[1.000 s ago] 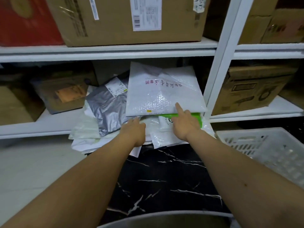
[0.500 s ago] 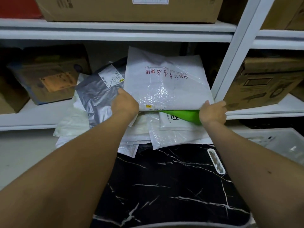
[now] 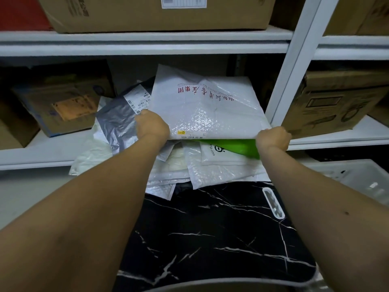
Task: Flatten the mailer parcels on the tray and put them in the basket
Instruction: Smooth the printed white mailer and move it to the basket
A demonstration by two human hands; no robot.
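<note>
Marble tray (image 3: 210,239), white mailer (image 3: 210,106) lying crosswise, gripped

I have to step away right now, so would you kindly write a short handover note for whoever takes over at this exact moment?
Left hand: grips the near left corner of the big white mailer.
Right hand: grips its near right corner.
That mailer lies on top of the pile, over a green parcel, a grey mailer and several white bubble mailers. The pile sits at the far end of the black marble tray.
The white basket is on the right; only part of it shows, with no mailer visible.
Done: nothing flattened that I can see.
Left: flatten each mailer on the tray, then basket them.
</note>
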